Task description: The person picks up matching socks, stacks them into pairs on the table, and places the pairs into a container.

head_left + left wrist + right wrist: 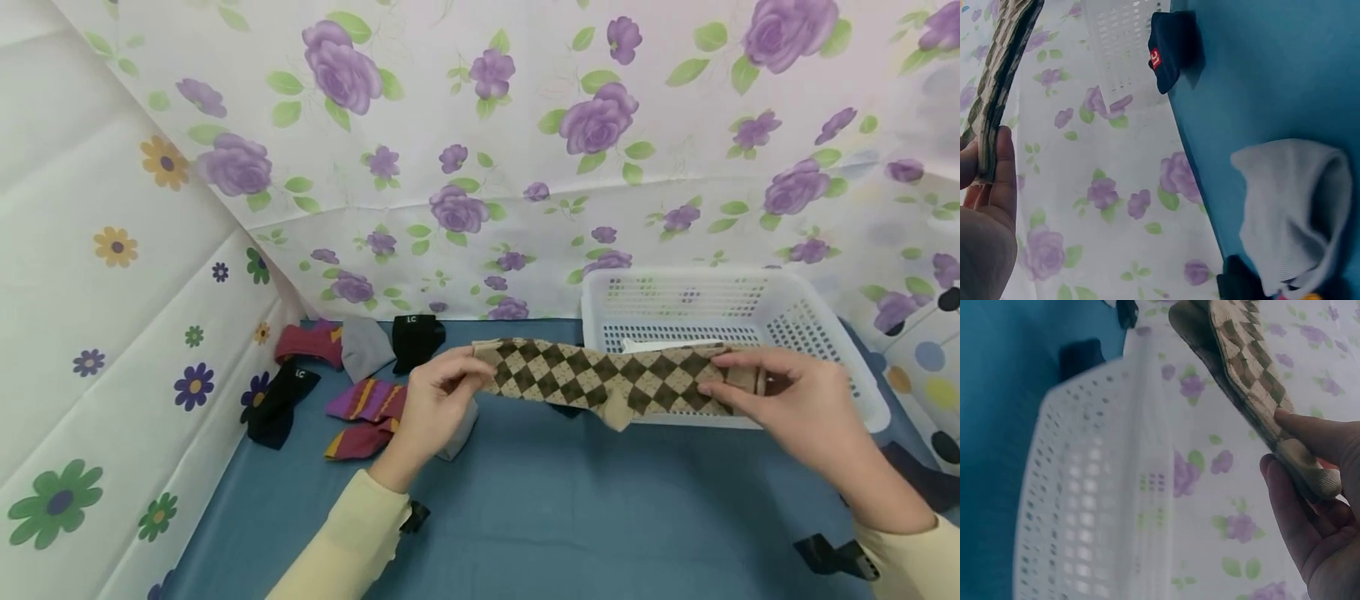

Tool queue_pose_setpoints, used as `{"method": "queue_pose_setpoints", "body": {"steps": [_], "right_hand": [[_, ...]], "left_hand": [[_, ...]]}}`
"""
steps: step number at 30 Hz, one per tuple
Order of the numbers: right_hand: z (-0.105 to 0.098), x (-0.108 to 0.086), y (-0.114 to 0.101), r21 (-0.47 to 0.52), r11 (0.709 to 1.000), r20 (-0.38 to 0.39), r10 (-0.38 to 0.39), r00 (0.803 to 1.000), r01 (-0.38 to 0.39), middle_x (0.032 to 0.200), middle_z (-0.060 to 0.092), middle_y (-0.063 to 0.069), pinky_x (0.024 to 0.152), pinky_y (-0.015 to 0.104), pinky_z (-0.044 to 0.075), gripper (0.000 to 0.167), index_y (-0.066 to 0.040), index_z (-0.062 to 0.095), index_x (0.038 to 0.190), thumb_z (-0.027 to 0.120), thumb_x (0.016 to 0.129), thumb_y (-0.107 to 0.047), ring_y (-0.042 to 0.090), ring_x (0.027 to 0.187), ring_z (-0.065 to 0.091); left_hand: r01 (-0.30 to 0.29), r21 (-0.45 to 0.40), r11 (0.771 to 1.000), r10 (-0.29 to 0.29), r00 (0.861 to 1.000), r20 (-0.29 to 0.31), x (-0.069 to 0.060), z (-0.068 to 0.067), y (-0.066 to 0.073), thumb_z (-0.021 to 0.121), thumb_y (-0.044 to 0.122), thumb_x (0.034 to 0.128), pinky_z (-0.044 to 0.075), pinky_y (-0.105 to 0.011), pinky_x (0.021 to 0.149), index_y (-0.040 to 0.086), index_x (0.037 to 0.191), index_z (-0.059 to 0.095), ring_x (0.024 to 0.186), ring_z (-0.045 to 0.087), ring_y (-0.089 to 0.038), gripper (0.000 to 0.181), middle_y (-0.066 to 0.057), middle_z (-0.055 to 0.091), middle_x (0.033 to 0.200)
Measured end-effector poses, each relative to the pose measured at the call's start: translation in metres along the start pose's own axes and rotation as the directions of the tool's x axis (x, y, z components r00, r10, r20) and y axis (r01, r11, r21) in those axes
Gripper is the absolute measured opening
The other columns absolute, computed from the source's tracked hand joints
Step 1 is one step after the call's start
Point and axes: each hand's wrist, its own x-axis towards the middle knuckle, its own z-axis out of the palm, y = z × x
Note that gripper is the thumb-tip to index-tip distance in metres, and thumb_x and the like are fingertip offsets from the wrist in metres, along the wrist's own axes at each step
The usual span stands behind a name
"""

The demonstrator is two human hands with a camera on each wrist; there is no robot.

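Observation:
A beige and dark brown argyle sock (570, 371) is stretched sideways between the two hands, above the blue tabletop and across the front of the basket. My left hand (438, 400) pinches its left end between thumb and fingers. At the other end, my right hand (813, 412) grips it, thumb in front. The heel sags below the middle. In the right wrist view, the argyle fabric (1254, 362) shows two layers lying together, like a pair. The left wrist view shows the layered fabric (997, 75) edge-on.
A white perforated basket (862, 392) stands at back right, with something white (660, 344) inside. A navy sock (1172, 50) lies beside it. On the left are black socks (417, 342), grey socks (365, 348) and maroon striped socks (367, 400). Dark cloth (918, 479) lies far right.

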Motion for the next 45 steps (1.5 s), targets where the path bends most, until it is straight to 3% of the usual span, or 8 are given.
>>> {"method": "queue_pose_setpoints", "body": {"steps": [6,10,17,21,27,33,40,45], "right_hand": [[-0.012,0.019,0.004,-0.124,0.992,-0.024,-0.028,0.999,0.025,0.094,0.069,0.000,0.042,0.018,0.033,0.026,-0.026,0.072,0.096,0.081,0.072,-0.025,0.003,0.048,0.044],[-0.017,0.027,0.007,-0.167,0.986,-0.028,0.001,1.000,-0.006,0.095,0.069,0.006,0.042,0.021,0.032,0.026,-0.022,0.072,0.098,0.080,0.073,-0.023,0.003,0.049,0.044],[-0.025,0.039,0.016,-0.262,0.965,-0.051,0.003,0.999,-0.016,0.064,0.063,0.003,0.040,0.023,0.032,0.025,-0.014,0.072,0.099,0.079,0.075,-0.020,0.002,0.046,0.043],[-0.032,0.048,0.028,-0.316,0.947,-0.039,0.047,0.998,-0.057,0.055,0.058,0.001,0.045,0.028,0.032,0.025,-0.010,0.071,0.099,0.077,0.078,-0.021,0.005,0.043,0.041],[-0.036,0.058,0.052,-0.369,0.922,0.014,0.134,0.991,-0.119,0.062,0.065,0.011,0.056,0.044,0.040,0.025,-0.003,0.069,0.098,0.076,0.078,-0.016,0.015,0.046,0.051],[-0.029,0.073,0.083,-0.400,0.905,0.131,0.214,0.968,-0.146,0.084,0.069,0.023,0.059,0.051,0.046,0.026,0.002,0.068,0.101,0.073,0.079,-0.011,0.025,0.057,0.061],[-0.029,0.084,0.113,-0.456,0.868,0.197,0.316,0.928,-0.198,0.098,0.065,0.029,0.070,0.061,0.041,0.025,0.004,0.067,0.103,0.069,0.082,-0.008,0.038,0.072,0.060],[-0.028,0.089,0.130,-0.438,0.885,0.313,0.315,0.896,-0.159,0.097,0.067,0.026,0.067,0.055,0.046,0.030,0.004,0.067,0.105,0.072,0.079,-0.011,0.031,0.069,0.063]], "left_hand": [[0.032,0.040,0.999,-0.034,0.998,0.043,0.020,0.009,-0.014,0.059,0.010,0.0908,0.050,-0.023,0.063,0.016,0.116,0.067,0.092,0.065,-0.011,0.027,0.001,0.065,0.117],[-0.004,0.103,0.995,0.002,1.000,0.023,0.036,0.020,-0.022,0.059,0.014,0.0917,0.051,-0.023,0.063,0.023,0.117,0.065,0.092,0.065,-0.006,0.028,0.006,0.063,0.118],[-0.004,0.211,0.977,0.004,1.000,0.000,0.058,0.044,-0.025,0.060,0.015,0.0916,0.051,-0.021,0.065,0.023,0.118,0.065,0.086,0.063,-0.003,0.028,0.005,0.065,0.114],[0.000,0.268,0.964,-0.010,0.999,0.036,0.069,0.060,-0.024,0.059,0.016,0.0922,0.049,-0.020,0.061,0.022,0.120,0.063,0.075,0.059,-0.002,0.029,0.004,0.065,0.107],[0.002,0.312,0.950,-0.041,0.992,0.116,0.085,0.086,-0.021,0.056,0.013,0.0938,0.048,-0.016,0.062,0.021,0.121,0.062,0.079,0.060,0.000,0.029,0.004,0.066,0.110],[0.072,0.392,0.917,-0.165,0.964,0.209,0.100,0.114,-0.023,0.053,0.013,0.0955,0.050,-0.013,0.069,0.022,0.123,0.060,0.096,0.064,-0.002,0.030,0.005,0.064,0.119],[0.145,0.512,0.847,-0.324,0.904,0.280,0.118,0.146,-0.021,0.055,0.015,0.0946,0.049,-0.012,0.063,0.023,0.129,0.055,0.086,0.064,0.000,0.035,0.006,0.062,0.122],[0.118,0.579,0.807,-0.339,0.895,0.291,0.123,0.155,-0.026,0.057,0.014,0.0933,0.051,-0.015,0.068,0.021,0.126,0.058,0.092,0.065,-0.003,0.033,0.005,0.063,0.119]]}}
